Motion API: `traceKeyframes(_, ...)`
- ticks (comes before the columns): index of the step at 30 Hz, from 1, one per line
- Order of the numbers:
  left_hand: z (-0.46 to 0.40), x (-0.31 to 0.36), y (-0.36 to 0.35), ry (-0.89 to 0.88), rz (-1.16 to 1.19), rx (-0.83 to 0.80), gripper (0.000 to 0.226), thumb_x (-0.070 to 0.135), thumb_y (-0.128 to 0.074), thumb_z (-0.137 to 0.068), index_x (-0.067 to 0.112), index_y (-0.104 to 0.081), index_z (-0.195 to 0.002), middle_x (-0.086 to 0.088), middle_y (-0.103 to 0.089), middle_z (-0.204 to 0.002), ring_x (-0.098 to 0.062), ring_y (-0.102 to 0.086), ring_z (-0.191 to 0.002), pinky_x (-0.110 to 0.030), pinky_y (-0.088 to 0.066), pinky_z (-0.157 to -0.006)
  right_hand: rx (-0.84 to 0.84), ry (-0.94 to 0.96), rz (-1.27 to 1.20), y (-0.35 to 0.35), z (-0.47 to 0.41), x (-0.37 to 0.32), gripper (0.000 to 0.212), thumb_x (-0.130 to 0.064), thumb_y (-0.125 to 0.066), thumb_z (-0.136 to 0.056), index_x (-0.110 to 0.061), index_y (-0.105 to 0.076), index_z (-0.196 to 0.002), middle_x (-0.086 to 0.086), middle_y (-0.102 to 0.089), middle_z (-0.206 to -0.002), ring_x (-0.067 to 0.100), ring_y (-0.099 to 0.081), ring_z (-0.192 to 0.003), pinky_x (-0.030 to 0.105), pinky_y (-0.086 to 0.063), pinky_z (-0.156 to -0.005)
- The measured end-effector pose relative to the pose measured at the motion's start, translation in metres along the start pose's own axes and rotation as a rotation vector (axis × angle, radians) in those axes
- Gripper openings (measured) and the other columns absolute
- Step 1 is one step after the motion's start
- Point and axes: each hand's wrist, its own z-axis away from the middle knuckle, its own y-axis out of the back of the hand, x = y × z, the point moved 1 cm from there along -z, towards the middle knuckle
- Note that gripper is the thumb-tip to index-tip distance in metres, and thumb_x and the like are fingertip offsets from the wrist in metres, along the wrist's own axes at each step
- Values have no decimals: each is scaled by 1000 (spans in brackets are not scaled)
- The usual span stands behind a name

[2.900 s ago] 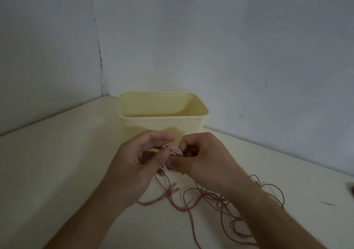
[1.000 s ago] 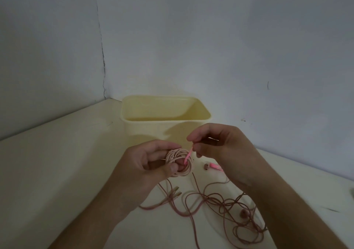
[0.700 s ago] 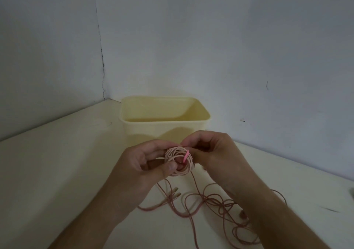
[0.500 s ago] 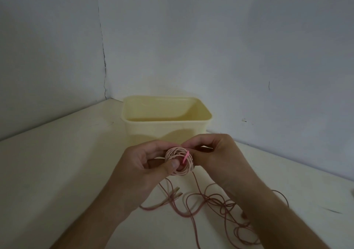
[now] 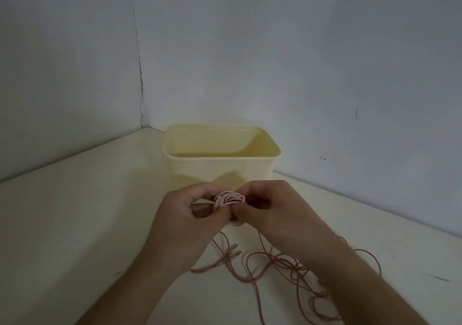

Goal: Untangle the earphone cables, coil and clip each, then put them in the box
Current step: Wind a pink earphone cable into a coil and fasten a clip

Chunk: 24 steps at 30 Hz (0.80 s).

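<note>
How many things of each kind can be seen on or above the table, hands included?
Hands: 2, left hand and right hand
Coiled earphone cable: 1
Pink clip: 1
Loose tangle of pink cable: 1, separate earphones cannot be counted
Cream plastic box: 1
Total: 6

the coil (image 5: 226, 200) has tipped edge-on, and the right hand (image 5: 272, 209) now pinches it.

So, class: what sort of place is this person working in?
Probably a plain indoor work corner, not a kitchen or workshop: a bare pale table set into the meeting of two blank grey walls, with only a cream plastic box and pink earphone cables.
</note>
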Motion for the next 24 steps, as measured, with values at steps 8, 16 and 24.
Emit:
traceKeyframes(8,0,-4,-2,9,-31,8,31,-2,-75,-89,28,-81,-91,-3,-82,-84,-22,-81,-80,-44,-61,-83,77,-19,61,-5,0,2,14,-17,-69,-92,-25,-80,-88,-10,-81,-82,11,-78,-83,50,-62,-87)
traceKeyframes(16,-4,-5,-1,86,67,21,14,4,-78,-88,16,-82,-93,-8,-81,-86,-26,-80,-81,-40,-64,-80,173,46,34,-11,1,5,21,-9,-68,-95,-30,-68,-98,-8,-79,-85,10,-76,-80,39,-62,-79)
traceKeyframes(24,-5,-6,4,141,113,-31,11,2,-75,-91,8,-81,-98,-14,-80,-90,-29,-80,-83,-35,-64,-69,183,55,17,-10,0,5,20,-10,-69,-95,-30,-68,-97,-8,-79,-85,10,-76,-79,39,-63,-80)
